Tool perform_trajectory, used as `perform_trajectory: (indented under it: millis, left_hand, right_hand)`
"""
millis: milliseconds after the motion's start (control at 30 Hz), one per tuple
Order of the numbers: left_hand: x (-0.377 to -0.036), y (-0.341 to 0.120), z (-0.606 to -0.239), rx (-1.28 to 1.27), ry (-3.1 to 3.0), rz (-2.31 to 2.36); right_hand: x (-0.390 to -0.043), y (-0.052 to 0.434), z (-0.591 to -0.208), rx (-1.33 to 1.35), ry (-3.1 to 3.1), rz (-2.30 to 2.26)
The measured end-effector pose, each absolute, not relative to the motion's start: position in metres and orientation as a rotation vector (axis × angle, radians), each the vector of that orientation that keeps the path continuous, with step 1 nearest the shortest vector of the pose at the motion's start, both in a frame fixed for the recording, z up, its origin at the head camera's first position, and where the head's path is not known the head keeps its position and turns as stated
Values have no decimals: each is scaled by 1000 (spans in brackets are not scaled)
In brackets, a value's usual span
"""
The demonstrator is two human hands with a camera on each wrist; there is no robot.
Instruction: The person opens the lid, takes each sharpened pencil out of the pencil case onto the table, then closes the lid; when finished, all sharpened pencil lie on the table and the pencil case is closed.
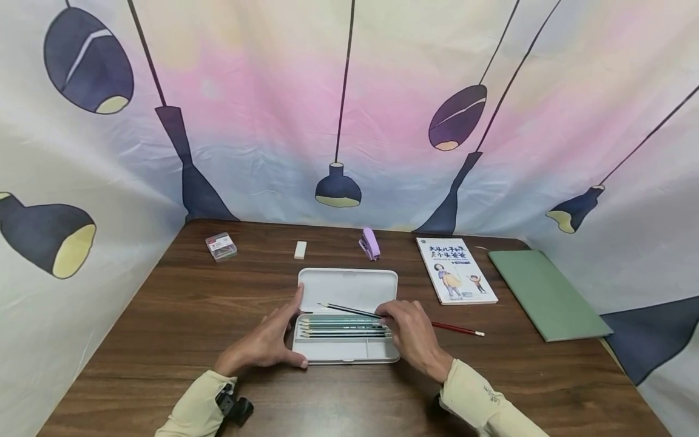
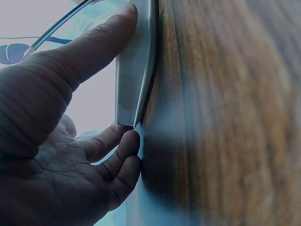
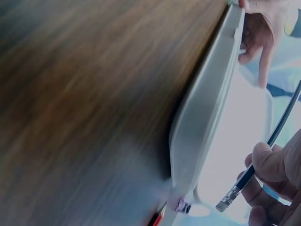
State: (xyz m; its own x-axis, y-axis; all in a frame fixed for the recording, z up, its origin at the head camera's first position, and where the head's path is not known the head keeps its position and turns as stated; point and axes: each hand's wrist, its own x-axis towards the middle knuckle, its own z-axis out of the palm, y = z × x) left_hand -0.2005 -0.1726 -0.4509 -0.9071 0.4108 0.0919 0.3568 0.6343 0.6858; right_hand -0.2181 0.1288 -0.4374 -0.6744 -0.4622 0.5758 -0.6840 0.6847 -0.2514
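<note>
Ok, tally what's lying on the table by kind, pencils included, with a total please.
Pencil case: 1
Pencils in the case: about 5, hard to separate
Dark pencil in the right hand's grip: 1
Red pencil: 1
Eraser: 1
Purple stapler: 1
Clip box: 1
Illustrated book: 1
Green notebook: 1
Total: about 13

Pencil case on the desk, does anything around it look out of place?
One red pencil lies loose on the table, right of the pencil case, while the others lie in the tray. The right hand pinches a dark pencil slanted over it.
</note>
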Motion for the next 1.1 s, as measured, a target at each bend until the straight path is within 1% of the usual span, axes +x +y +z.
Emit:
perform_trajectory:
  millis: [400,667,933,1100]
  left_hand:
    - [-195,-172,-455,666,2773,1149]
    - [-199,-173,-452,655,2784,1148]
    - [-199,-174,-451,657,2796,1128]
    - [-199,-172,-452,652,2783,1138]
  right_hand:
    - [-218,187,-442,697,-2446,575]
    - [-216,225,-438,535,-2671,438]
    - [-207,241,-438,375,-2940,394]
    - [-208,244,-440,385,-2977,380]
